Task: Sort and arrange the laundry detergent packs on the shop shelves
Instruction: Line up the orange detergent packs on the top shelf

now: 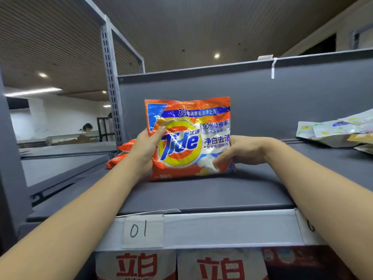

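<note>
Orange detergent pack looks soft and slippery (powder probably shifts), so left hand and right hand clamp fingers on its sides.

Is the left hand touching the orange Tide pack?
Touching. The head view shows the left hand gripping the Tide pack at its left edge, thumb across the front.

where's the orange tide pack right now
In the head view the orange Tide pack stands upright mid-shelf above the "01" label, held between the left hand and right hand.
</note>
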